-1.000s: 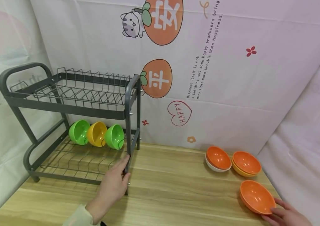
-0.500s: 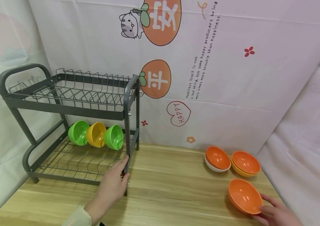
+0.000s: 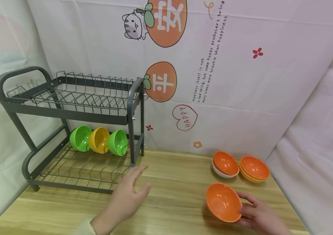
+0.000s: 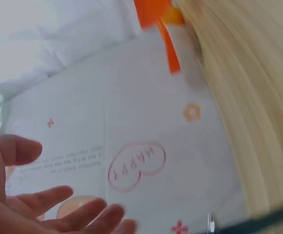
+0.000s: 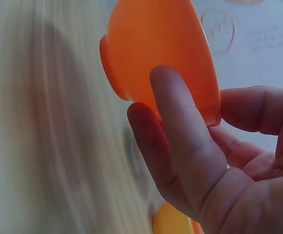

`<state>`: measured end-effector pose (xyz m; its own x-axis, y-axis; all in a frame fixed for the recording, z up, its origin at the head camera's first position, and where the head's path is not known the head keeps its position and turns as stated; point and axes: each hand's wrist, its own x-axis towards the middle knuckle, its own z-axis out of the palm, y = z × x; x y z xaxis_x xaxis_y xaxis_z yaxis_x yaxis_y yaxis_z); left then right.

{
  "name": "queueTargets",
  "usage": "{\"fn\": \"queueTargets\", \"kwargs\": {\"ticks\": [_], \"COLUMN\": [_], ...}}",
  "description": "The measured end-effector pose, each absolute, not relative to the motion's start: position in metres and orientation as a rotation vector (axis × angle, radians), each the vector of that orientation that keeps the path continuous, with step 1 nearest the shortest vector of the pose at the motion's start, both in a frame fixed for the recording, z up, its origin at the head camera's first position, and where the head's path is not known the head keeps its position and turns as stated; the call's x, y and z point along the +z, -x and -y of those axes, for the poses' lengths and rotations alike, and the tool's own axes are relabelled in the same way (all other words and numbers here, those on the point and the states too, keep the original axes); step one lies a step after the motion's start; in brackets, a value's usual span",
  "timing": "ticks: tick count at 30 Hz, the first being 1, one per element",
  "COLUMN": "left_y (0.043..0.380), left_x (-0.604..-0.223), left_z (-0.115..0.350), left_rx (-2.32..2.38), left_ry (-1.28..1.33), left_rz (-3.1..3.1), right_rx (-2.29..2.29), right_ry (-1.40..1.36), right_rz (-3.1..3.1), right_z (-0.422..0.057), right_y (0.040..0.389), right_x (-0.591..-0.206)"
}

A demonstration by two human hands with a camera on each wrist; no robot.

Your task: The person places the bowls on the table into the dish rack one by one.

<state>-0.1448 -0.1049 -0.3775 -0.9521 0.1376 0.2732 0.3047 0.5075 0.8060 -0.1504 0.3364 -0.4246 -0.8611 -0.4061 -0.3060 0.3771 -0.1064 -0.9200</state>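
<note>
An orange bowl (image 3: 223,202) is held tilted above the wooden tabletop by my right hand (image 3: 257,212), which pinches its right rim. The right wrist view shows the thumb on one side of the bowl (image 5: 156,44) and fingers along its outer wall. My left hand (image 3: 128,195) is apart from the front right post of the dark dish rack (image 3: 102,118), fingers spread and holding nothing. In the left wrist view the left hand's fingers (image 4: 78,214) are extended. On the rack's lower tier, a green bowl (image 3: 80,138), a yellow bowl (image 3: 99,140) and another green bowl (image 3: 118,142) stand tilted side by side.
At the back right, an orange bowl (image 3: 226,162) sits in a white bowl (image 3: 223,174). Beside it another orange bowl (image 3: 254,167) sits in a yellow bowl (image 3: 250,178). A printed cloth (image 3: 228,130) hangs behind the wooden table (image 3: 172,195).
My right hand has carried the orange bowl leftward, away from the table's right edge. My left hand has come off the rack post and moved slightly right.
</note>
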Motion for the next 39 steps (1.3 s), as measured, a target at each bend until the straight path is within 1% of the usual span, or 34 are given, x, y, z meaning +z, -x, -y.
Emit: {"fn": "queueTargets", "kwargs": {"ticks": [3, 7, 10, 13, 16, 21, 28, 31, 34, 37, 39], "left_y": [0.141, 0.139, 0.139, 0.14, 0.141, 0.143, 0.145, 0.146, 0.146, 0.145, 0.145], "left_x": [-0.38, -0.388, -0.393, -0.397, -0.4, -0.404, -0.404, -0.399, -0.388, -0.371, -0.358], "left_z": [0.092, 0.077, 0.069, 0.064, 0.063, 0.064, 0.076, 0.089, 0.11, 0.139, 0.158], "left_rx": [-1.94, -2.681, -3.0, -3.179, -3.248, -3.234, -3.251, -3.227, -3.119, -2.925, -2.756], "left_ry": [0.47, 0.443, 0.376, 0.347, 0.351, 0.322, 0.274, 0.299, 0.384, 0.517, 0.554], "left_rz": [2.527, 2.244, 2.05, 1.915, 1.854, 1.82, 1.796, 1.854, 2.001, 2.181, 2.308], "right_rx": [-2.006, -1.994, -2.0, -2.014, -2.019, -2.027, -2.054, -2.057, -2.043, -2.008, -1.984], "right_ry": [0.091, 0.179, 0.231, 0.235, 0.228, 0.197, 0.166, 0.183, 0.208, 0.232, 0.26], "right_rz": [-1.659, -1.678, -1.672, -1.66, -1.654, -1.662, -1.644, -1.683, -1.797, -1.921, -2.01], "right_z": [-0.308, -0.269, -0.246, -0.23, -0.218, -0.209, -0.197, -0.187, -0.174, -0.159, -0.146], "right_y": [0.147, 0.143, 0.141, 0.139, 0.138, 0.136, 0.138, 0.14, 0.143, 0.148, 0.152], "right_x": [-0.415, -0.402, -0.394, -0.389, -0.386, -0.386, -0.388, -0.387, -0.382, -0.374, -0.369]}}
